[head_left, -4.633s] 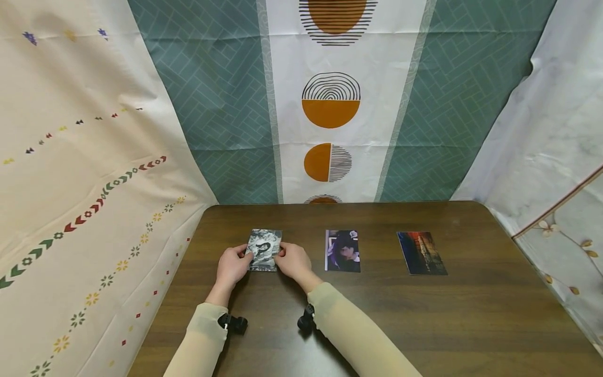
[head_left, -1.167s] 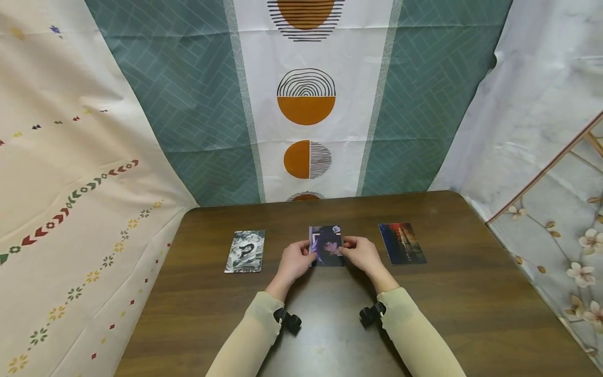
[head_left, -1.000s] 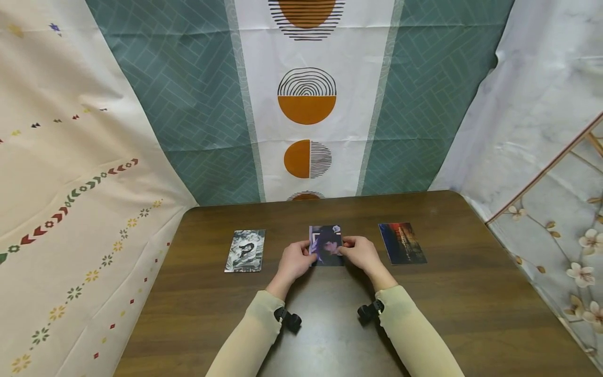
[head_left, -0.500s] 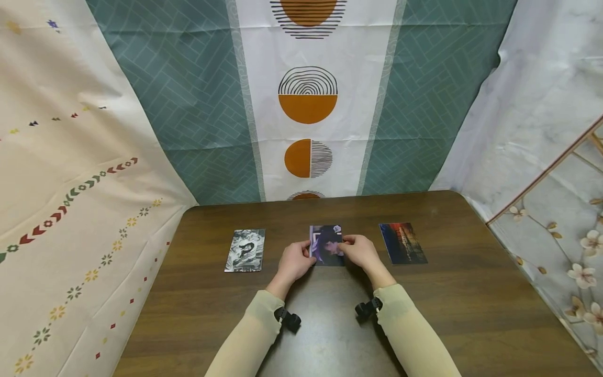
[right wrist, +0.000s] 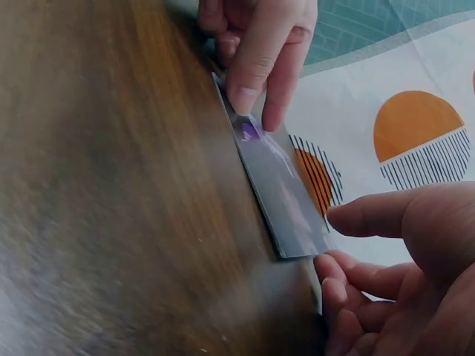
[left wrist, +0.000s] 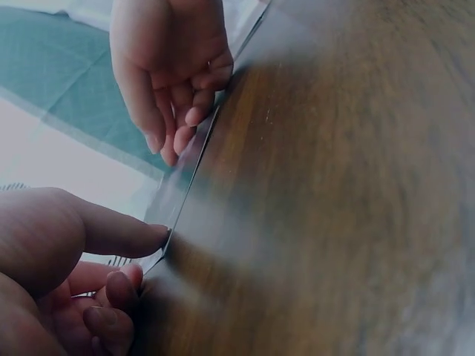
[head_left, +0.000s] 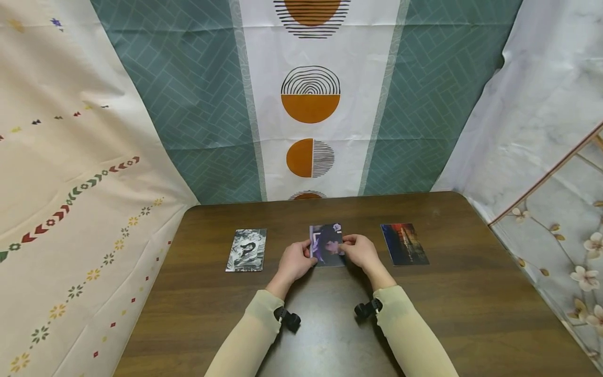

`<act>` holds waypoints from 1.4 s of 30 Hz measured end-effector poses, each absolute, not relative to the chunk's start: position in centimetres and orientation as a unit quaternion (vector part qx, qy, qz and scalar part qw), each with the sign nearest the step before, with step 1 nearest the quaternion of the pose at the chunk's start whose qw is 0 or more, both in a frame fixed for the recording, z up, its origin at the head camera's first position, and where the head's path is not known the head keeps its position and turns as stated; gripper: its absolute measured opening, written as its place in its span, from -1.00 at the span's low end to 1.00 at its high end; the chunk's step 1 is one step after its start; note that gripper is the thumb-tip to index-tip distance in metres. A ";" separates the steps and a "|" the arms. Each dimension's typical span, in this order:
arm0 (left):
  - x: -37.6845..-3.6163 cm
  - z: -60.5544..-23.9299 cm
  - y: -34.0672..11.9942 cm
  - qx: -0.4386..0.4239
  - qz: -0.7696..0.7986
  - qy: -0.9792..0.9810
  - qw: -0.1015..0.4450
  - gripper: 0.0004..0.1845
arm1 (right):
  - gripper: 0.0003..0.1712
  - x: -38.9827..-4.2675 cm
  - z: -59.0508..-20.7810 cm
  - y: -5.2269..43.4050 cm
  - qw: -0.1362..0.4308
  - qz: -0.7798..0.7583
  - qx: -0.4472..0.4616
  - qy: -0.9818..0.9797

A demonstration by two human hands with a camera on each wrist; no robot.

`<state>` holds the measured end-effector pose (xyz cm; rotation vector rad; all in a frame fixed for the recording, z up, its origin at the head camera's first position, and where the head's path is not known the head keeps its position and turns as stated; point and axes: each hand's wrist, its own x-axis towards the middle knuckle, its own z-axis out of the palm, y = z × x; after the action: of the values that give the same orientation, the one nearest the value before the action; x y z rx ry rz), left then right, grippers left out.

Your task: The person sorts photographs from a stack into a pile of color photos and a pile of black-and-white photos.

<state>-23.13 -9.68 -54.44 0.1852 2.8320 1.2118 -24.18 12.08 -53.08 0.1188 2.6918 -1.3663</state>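
Purple-toned photo card [head_left: 326,245] sits mid-desk [head_left: 471,314], pinched at its side edges by both hands: left hand [head_left: 294,262] with thumb on the left edge, right hand [head_left: 360,251] on the right, which looks like squaring it in line with the black-and-white card [head_left: 246,250] and the red-blue card [head_left: 404,244]. No writing is legible on any card.

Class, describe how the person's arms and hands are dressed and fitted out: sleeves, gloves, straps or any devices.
Both arms wear long, close-fitting pale cream-yellow sleeves that end at the wrists. The left hand and right hand are bare, with no gloves; no rings or watches can be made out. A small black camera mount is strapped under each wrist, at the sleeve cuffs. No cables show.
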 end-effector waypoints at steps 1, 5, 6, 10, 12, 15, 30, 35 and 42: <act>-23.2 -54.4 -9.7 0.061 0.392 0.918 0.030 -0.30 | -0.52 -24.1 -53.2 12.1 0.057 -0.453 0.037 0.889; -23.3 -54.4 -9.6 0.056 0.395 0.916 0.035 -0.26 | -0.52 -24.0 -53.4 11.9 0.045 -0.466 0.032 0.883; -23.4 -54.4 -9.6 0.055 0.395 0.916 0.035 -0.25 | -0.52 -24.0 -53.4 11.9 0.043 -0.469 0.031 0.882; -23.4 -54.4 -9.6 0.048 0.393 0.917 0.039 -0.24 | -0.54 -23.8 -53.6 11.8 0.036 -0.476 0.031 0.878; -23.4 -54.4 -9.7 0.047 0.393 0.917 0.040 -0.23 | -0.54 -23.7 -53.7 11.8 0.033 -0.479 0.031 0.877; -23.4 -54.4 -9.7 0.045 0.399 0.915 0.038 -0.22 | -0.54 -23.7 -53.9 11.8 0.028 -0.483 0.028 0.875; -23.3 -54.4 -9.8 0.034 0.432 0.901 0.033 -0.19 | -0.54 -23.6 -53.9 12.0 0.027 -0.485 0.012 0.874; -23.3 -54.5 -9.8 0.040 0.441 0.897 0.022 -0.22 | -0.53 -23.6 -54.0 12.2 0.024 -0.487 0.006 0.873; -23.1 -54.5 -9.8 0.041 0.461 0.886 0.021 -0.23 | -0.49 -23.5 -54.0 12.4 0.033 -0.479 0.005 0.877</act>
<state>-23.11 -9.84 -54.51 0.1266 2.7461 1.4301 -23.46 12.37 -54.03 0.0148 2.6988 -1.4752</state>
